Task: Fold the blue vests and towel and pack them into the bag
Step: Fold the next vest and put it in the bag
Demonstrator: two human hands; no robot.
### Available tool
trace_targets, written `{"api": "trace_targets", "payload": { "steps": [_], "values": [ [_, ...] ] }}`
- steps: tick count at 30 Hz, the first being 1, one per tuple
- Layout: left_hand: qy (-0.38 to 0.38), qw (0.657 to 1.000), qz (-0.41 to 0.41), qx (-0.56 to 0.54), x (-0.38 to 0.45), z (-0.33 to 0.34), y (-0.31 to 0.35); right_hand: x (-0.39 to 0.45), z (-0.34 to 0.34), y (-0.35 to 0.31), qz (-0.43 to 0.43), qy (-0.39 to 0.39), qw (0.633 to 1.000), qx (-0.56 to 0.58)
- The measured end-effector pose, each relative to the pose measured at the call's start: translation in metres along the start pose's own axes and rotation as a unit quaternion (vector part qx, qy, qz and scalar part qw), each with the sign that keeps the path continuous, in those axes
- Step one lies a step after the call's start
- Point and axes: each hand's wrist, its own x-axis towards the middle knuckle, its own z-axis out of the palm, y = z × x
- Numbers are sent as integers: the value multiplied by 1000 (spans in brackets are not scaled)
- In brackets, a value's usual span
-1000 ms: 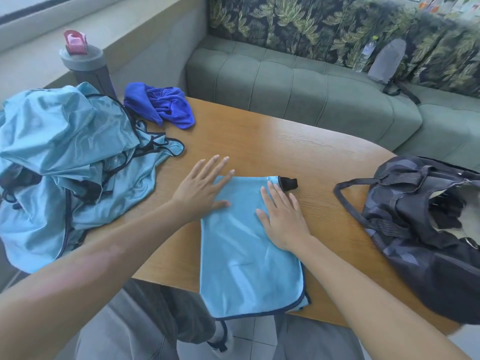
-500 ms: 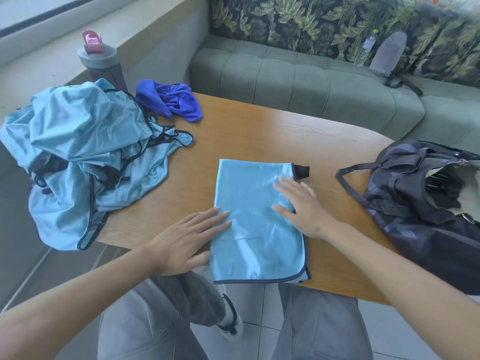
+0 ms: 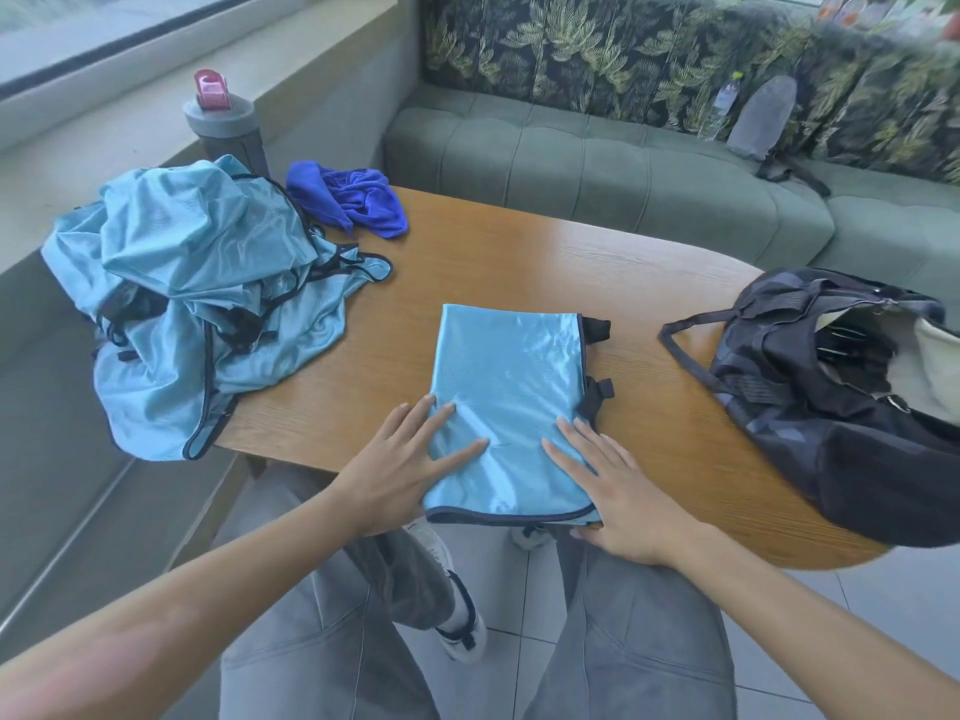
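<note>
On the oval wooden table (image 3: 519, 252), a crumpled heap of light-blue mesh vests (image 3: 208, 304) is seen at the far left with a bunched royal-blue towel (image 3: 353, 200) just beyond it, and a dark camouflage duffel bag (image 3: 831, 407) is left gaping at the right, presumably ready for packing. The folded light-blue vest (image 3: 509, 407) is laid at the near centre, long axis running near to far, dark-bound hem nearest. It is pressed flat by the left hand (image 3: 400, 470) and right hand (image 3: 618, 491), apart, fingers straight, likely to smooth it.

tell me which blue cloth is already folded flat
The light blue vest under both hands at the table's near edge; the vest pile and dark blue towel lie crumpled.
</note>
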Motion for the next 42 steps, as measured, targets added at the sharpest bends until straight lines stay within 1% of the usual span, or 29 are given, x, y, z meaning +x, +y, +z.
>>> {"api": "trace_targets", "payload": {
  "steps": [3,5,7,9,11,13,15,18,20,22,23,24,27,29,31,33,35,37,40,42],
  "values": [
    [-36,999,20,7,-5,-15,-2,-7,9,-3,-2,40,999,14],
    [-34,999,37,-16,-10,-23,-3,-14,17,-6,-1,98,994,45],
    [-22,995,50,-79,-14,-28,-5,-21,22,-6,-6,165,982,87],
    [-6,983,54,-176,-16,-32,-8,-26,24,-7,-9,212,971,110],
    [1,958,32,-285,-17,-42,-8,-28,24,-13,-8,243,962,127],
    [-9,928,-21,-372,-15,-53,-7,-27,26,-22,0,259,956,135],
    [-7,902,-57,-428,-9,-58,-7,-24,28,-31,28,273,951,141],
    [34,861,-72,-503,2,-50,-6,-16,28,-42,72,308,937,147],
    [53,820,-107,-560,10,-45,-7,-11,29,-46,102,328,923,173],
    [69,772,-143,-616,19,-46,-7,-6,28,-49,140,337,906,214],
    [76,750,-158,-638,25,-46,-8,-2,26,-49,154,341,897,236],
    [84,736,-175,-649,31,-46,-10,2,22,-48,167,343,886,265],
    [106,720,-232,-645,56,-45,-18,19,-3,-40,203,350,843,355],
    [110,710,-288,-633,77,-49,-22,33,-23,-34,231,362,812,395],
    [111,711,-346,-602,98,-50,-27,46,-37,-27,279,348,795,412],
    [109,731,-385,-553,111,-45,-30,53,-42,-20,336,307,782,426],
    [94,750,-403,-516,116,-36,-32,55,-43,-16,361,268,777,442],
    [88,766,-402,-494,113,-31,-31,53,-45,-18,337,236,791,453],
    [112,787,-371,-480,110,-30,-30,55,-38,-23,293,202,836,417],
    [128,802,-348,-469,110,-33,-27,58,-36,-23,285,214,852,383]
  ]
}}
